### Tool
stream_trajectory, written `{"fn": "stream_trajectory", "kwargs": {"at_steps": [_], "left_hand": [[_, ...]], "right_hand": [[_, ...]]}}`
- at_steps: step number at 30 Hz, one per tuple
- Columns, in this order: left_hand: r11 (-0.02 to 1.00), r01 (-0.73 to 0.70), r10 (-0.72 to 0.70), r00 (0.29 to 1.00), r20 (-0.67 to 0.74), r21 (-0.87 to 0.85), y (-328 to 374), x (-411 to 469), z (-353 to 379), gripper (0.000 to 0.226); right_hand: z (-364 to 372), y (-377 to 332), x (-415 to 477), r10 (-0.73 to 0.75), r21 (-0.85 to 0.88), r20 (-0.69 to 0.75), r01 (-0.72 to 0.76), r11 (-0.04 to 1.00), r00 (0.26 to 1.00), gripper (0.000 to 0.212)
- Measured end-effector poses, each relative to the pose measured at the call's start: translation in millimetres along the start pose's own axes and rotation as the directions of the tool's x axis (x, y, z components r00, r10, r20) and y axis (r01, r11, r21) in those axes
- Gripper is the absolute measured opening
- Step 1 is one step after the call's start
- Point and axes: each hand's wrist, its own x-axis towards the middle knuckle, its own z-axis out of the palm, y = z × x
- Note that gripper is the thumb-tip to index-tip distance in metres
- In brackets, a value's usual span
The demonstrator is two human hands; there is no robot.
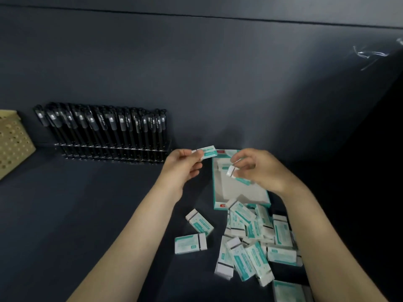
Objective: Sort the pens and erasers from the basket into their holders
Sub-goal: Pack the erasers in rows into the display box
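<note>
My left hand [181, 168] pinches a white-and-teal eraser [207, 151] just left of the open eraser box [225, 188]. Above the box's far end, my right hand [259, 168] grips another eraser [231, 171] by its end. The box is white inside with a teal rim, and part of it is hidden by my right hand. A pile of several wrapped erasers [253, 243] lies on the dark table in front of the box, with two apart on the left [199, 221]. Black pens [104, 125] stand in a clear rack [113, 151] by the wall.
A tan perforated basket [13, 142] sits at the far left edge. The dark table [65, 214] runs back to a dark wall. Crumpled clear plastic [370, 54] shows at the upper right.
</note>
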Motion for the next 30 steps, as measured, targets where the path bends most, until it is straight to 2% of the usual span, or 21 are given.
{"fn": "stream_trajectory", "kwargs": {"at_steps": [3,7,11,14,18,25,28,30], "left_hand": [[0.999,-0.033,0.034,0.998,-0.053,0.025,-13.0,12.4,5.5,0.016],[0.994,-0.064,0.067,0.997,-0.030,0.090,-21.7,19.1,2.5,0.018],[0.996,-0.066,0.069,0.995,-0.075,0.053,-24.0,24.2,1.7,0.015],[0.997,-0.067,0.069,0.994,-0.087,0.033,-24.2,23.8,3.0,0.016],[0.996,-0.082,0.085,0.993,-0.080,0.040,-25.3,20.7,2.3,0.016],[0.998,-0.042,0.037,0.995,-0.095,-0.056,-22.4,19.5,1.0,0.017],[0.998,-0.037,0.032,0.995,-0.090,-0.046,-21.3,16.7,1.6,0.018],[0.998,-0.053,0.051,0.996,-0.079,-0.021,-20.2,13.8,2.7,0.018]], "right_hand": [[15.8,13.1,11.3,-0.043,-0.091,-0.018,0.041,0.995,0.999,0.021],[11.9,21.0,14.0,-0.153,-0.257,-0.123,0.117,0.959,0.981,0.026],[4.2,25.0,8.9,-0.115,-0.341,-0.003,0.107,0.934,0.993,0.023],[11.5,27.9,11.5,-0.137,-0.400,-0.011,0.122,0.909,0.990,0.015],[17.5,31.8,18.9,-0.231,-0.418,-0.065,0.184,0.890,0.971,0.014],[21.3,39.0,25.8,-0.311,-0.426,-0.106,0.239,0.872,0.944,0.017],[22.0,41.6,26.7,-0.309,-0.402,-0.113,0.241,0.883,0.944,0.018],[20.8,38.0,24.4,-0.249,-0.308,-0.162,0.191,0.932,0.955,0.024]]}}
